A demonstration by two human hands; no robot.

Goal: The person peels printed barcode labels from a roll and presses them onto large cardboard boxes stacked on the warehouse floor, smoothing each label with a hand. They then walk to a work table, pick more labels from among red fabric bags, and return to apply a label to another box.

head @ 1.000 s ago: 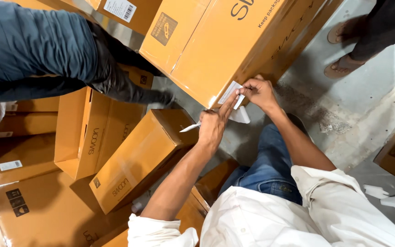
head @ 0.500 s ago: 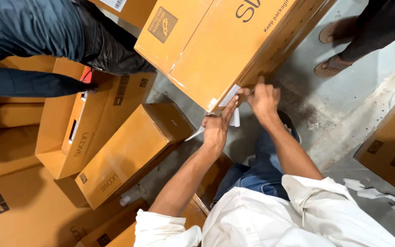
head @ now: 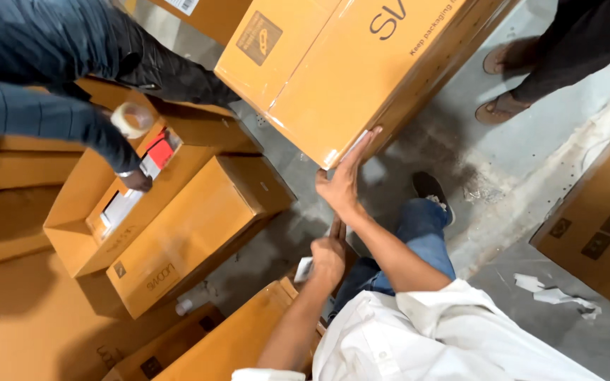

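Note:
A big orange cardboard box point(head: 347, 77) leans above my knees. My right hand point(head: 342, 182) lies flat and open against its lower corner, fingers stretched along the edge where a white label strip point(head: 354, 147) shows. Lower down, near my jeans, my left hand point(head: 329, 258) is closed around a small white paper slip point(head: 304, 269). My white shirt and blue jeans fill the bottom right.
A co-worker in dark blue sleeves holds a red tape dispenser point(head: 155, 154) with its tape roll point(head: 133, 118) over an open orange box point(head: 86, 233). A closed orange box point(head: 192, 233) lies beside it. Another person's sandalled feet point(head: 503, 106) stand top right. Paper scraps point(head: 552, 293) lie on the grey floor beside another box point(head: 601, 226).
My left hand has dropped from the box corner down toward my knees, with the white slip in it. My right hand has flattened against the corner. The co-worker's tape dispenser came into view.

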